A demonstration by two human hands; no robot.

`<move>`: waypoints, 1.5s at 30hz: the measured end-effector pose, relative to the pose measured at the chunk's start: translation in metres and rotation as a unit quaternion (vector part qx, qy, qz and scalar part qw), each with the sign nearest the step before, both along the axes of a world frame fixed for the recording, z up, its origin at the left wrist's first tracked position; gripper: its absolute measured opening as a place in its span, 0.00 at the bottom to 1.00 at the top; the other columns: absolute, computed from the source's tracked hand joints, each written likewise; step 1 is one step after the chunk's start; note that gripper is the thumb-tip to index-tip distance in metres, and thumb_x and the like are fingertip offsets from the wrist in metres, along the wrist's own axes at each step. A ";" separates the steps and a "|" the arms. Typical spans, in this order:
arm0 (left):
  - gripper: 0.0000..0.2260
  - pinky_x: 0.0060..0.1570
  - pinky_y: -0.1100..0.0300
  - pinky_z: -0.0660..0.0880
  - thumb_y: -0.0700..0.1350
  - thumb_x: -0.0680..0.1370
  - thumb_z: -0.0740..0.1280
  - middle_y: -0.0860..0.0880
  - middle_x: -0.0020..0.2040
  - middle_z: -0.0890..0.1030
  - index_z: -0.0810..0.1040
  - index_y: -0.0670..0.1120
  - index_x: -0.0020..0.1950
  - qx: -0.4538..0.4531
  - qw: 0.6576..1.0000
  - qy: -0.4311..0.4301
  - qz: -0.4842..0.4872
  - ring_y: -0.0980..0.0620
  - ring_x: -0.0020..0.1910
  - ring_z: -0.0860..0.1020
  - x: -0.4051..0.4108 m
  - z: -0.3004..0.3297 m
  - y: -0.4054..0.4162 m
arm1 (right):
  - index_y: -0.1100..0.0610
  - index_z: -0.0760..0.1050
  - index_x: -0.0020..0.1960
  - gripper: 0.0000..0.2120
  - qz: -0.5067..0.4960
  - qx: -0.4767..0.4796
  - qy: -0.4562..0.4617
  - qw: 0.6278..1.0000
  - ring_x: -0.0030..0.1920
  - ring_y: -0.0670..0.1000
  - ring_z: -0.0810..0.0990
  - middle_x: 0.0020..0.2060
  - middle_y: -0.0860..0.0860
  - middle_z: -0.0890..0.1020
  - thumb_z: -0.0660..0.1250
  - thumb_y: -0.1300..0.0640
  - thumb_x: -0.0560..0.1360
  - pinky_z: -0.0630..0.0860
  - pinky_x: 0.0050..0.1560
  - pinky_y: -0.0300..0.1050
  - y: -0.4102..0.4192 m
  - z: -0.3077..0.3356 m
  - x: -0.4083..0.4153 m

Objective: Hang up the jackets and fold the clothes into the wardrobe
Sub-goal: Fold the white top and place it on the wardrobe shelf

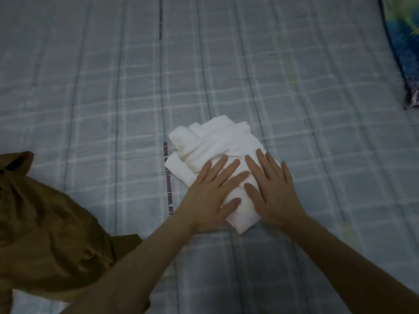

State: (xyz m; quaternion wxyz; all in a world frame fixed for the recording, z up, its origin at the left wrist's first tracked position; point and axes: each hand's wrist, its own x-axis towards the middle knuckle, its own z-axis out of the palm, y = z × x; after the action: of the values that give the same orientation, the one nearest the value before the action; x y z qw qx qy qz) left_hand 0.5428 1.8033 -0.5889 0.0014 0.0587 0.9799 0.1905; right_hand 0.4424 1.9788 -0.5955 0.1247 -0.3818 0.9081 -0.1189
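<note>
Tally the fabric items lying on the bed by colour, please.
White: 1, the folded white garment under the left hand and right hand
Brown: 1, the brown garment
Blue-green patterned: 1, the patterned cloth at the far right edge
Total: 3

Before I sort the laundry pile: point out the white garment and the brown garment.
white garment [204, 141]: head view, on its bare upper folds, beyond the hands.
brown garment [49, 223]: head view, on the middle of its crumpled cloth at lower left.

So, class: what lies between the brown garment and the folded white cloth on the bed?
Head view: only checked bedcover with its printed strip, plus the left hand and forearm.
</note>
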 end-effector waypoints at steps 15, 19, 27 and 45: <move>0.30 0.70 0.39 0.58 0.59 0.74 0.66 0.43 0.75 0.65 0.69 0.47 0.73 -0.007 0.995 0.064 0.077 0.42 0.74 0.63 0.040 -0.007 0.074 | 0.61 0.67 0.72 0.34 0.260 0.003 0.097 0.961 0.62 0.61 0.72 0.63 0.60 0.74 0.61 0.62 0.65 0.68 0.66 0.58 0.046 -0.001 -0.039; 0.44 0.66 0.36 0.65 0.56 0.63 0.76 0.35 0.73 0.65 0.62 0.44 0.74 -0.056 0.993 -0.039 0.101 0.34 0.71 0.66 0.024 -0.016 0.090 | 0.57 0.73 0.62 0.23 0.243 0.007 0.157 0.957 0.50 0.59 0.78 0.53 0.55 0.78 0.66 0.60 0.67 0.74 0.50 0.52 0.023 0.006 -0.042; 0.29 0.48 0.50 0.77 0.44 0.73 0.69 0.48 0.66 0.76 0.67 0.49 0.74 -0.019 0.980 -0.098 0.170 0.44 0.60 0.75 0.011 0.108 0.038 | 0.56 0.74 0.57 0.24 0.219 0.031 0.075 0.972 0.39 0.56 0.80 0.39 0.51 0.80 0.73 0.53 0.62 0.71 0.38 0.47 0.009 0.120 -0.035; 0.28 0.49 0.56 0.75 0.46 0.66 0.68 0.62 0.57 0.78 0.70 0.63 0.65 -0.021 0.917 0.040 0.396 0.59 0.54 0.76 0.440 0.491 0.041 | 0.43 0.68 0.58 0.20 0.517 -0.173 0.032 0.838 0.47 0.46 0.74 0.46 0.43 0.76 0.60 0.45 0.66 0.72 0.41 0.44 -0.067 0.488 0.286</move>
State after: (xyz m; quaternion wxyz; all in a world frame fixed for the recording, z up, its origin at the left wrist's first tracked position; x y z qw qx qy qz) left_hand 0.9824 1.8440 -0.0976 -0.1118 -0.3263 0.9263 0.1520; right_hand 0.7280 1.9117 -0.1074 0.0713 -0.8147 0.5466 -0.1801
